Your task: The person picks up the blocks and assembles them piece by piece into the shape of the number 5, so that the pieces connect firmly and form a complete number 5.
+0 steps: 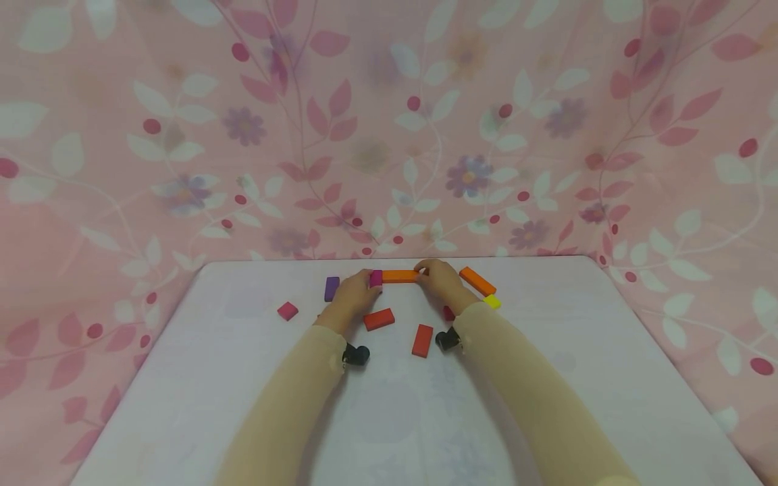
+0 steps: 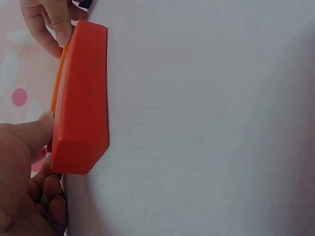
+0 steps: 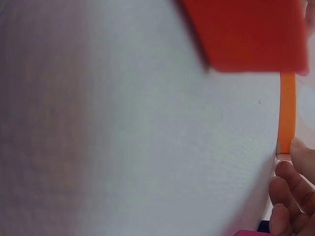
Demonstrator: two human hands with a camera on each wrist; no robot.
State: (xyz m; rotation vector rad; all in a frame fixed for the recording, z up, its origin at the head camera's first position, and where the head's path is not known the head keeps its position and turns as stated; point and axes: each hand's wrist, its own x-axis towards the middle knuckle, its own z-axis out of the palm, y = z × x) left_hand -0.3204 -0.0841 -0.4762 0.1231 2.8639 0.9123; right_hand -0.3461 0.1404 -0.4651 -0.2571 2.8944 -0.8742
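Where hands (image 1: 355, 291) (image 1: 442, 282) meet, smooth orange bar (image 1: 400, 276), seemingly pinched endwise.

We see a white table (image 1: 608, 351) set against a pink floral cloth backdrop (image 1: 389, 121). On it lie a purple block (image 1: 331, 288) towards the far left, a pink block (image 1: 288, 310) nearer the left edge, and two red blocks, one flat (image 1: 379, 319) and one lengthwise (image 1: 422, 340), near the middle. Towards the far right, a second orange block (image 1: 477, 281) lies at a slant with a small yellow block (image 1: 492, 302) just beside its near end.
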